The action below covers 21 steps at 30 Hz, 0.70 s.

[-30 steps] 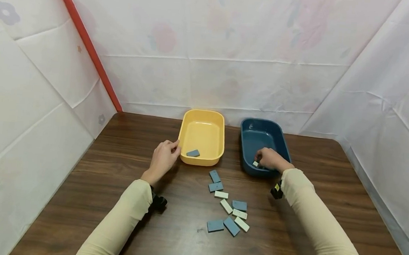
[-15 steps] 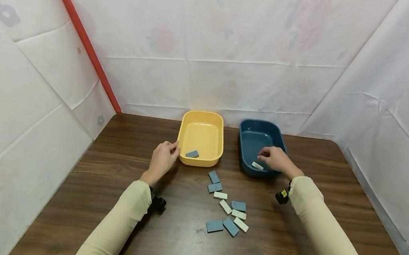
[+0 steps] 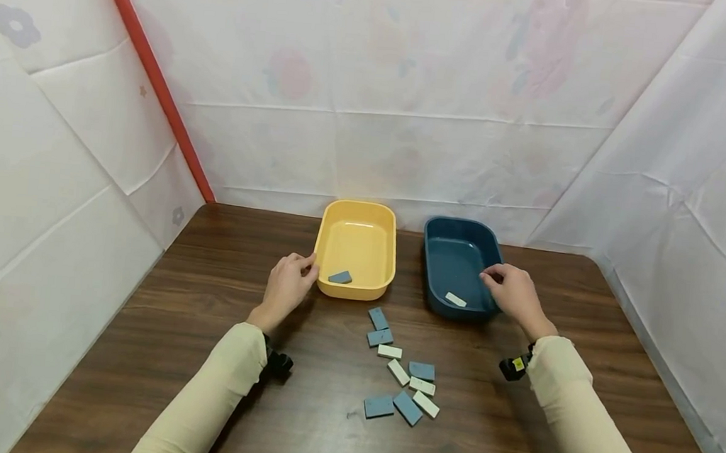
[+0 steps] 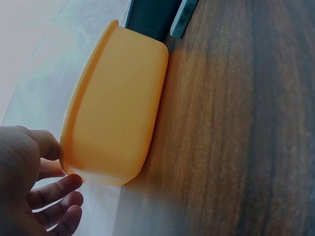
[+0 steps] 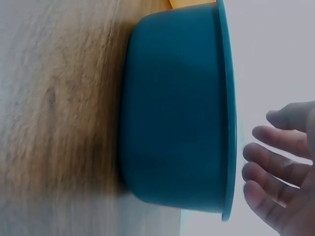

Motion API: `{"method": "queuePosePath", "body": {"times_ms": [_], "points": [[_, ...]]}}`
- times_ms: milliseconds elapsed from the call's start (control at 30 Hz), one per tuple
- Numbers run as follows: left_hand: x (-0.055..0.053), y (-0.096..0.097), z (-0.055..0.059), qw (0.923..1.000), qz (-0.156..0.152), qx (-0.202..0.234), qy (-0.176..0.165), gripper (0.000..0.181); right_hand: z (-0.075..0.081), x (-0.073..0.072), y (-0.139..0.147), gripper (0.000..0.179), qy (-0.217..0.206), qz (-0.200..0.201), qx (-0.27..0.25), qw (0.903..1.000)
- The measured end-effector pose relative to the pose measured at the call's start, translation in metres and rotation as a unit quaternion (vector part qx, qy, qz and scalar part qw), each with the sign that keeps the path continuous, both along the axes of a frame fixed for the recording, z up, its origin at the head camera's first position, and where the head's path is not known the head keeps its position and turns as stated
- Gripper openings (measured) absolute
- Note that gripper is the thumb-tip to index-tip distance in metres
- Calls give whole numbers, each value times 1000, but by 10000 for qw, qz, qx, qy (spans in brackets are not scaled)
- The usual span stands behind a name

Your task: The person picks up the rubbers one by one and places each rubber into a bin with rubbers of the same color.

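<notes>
My left hand [image 3: 288, 284] pinches the near-left rim of a yellow tray [image 4: 118, 103], with its other fingers loosely bent outside. Inside that tray lies one blue-grey rectangular block [image 3: 340, 277]. At the right side of a dark blue tray [image 3: 462, 270], my right hand [image 3: 514, 295] hovers over the rim. Its fingers are relaxed and hold nothing in the right wrist view, apart from the tray wall [image 5: 177, 113]. A small white block [image 3: 456, 299] lies in the near end of the blue tray.
Several blue-grey blocks [image 3: 379, 406] and several white blocks [image 3: 426, 404] lie loosely on the brown wooden table [image 3: 296, 427], in front of the trays. White patterned sheeting [image 3: 375, 78] hangs behind and on both sides.
My right hand has let go of the white block inside the blue tray, then risen and moved right to the tray's rim. The left hand stays at the yellow tray.
</notes>
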<state>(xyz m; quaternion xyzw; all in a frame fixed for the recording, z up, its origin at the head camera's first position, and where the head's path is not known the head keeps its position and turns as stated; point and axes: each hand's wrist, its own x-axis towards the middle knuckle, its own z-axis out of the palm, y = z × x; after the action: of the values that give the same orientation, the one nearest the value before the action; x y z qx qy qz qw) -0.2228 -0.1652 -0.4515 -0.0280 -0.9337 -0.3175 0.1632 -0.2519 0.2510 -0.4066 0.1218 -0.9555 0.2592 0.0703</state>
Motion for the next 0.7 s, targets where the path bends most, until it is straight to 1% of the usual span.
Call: {"method": "queuePosePath", "body": {"times_ms": [67,167,233,400,500,600,700], "points": [[-1,0,0,10000,5,7,44,34,1,3,3,27,183,-179,-38,9997],[-1,-1,0,9999,26,2,125,34,2,6,8,30,298,-389,-89,9988],[-2,-1,0,9999,35,13,162,34,2,8,11,31,286,-515,-125,9982],[0,-1,1,9999,50,44,76,35,0,12,18,34,190,-738,-114,9970],[0,-1,1,10000,56,57,7,35,-3,15,22,33,169,-863,-61,9961],[1,-1,1,10000,41,70,-25,36,-6,18,26,31,237,-996,36,9947],[1,-1,1,10000,29,75,-53,36,-8,21,30,32,188,-1093,161,9937]]}}
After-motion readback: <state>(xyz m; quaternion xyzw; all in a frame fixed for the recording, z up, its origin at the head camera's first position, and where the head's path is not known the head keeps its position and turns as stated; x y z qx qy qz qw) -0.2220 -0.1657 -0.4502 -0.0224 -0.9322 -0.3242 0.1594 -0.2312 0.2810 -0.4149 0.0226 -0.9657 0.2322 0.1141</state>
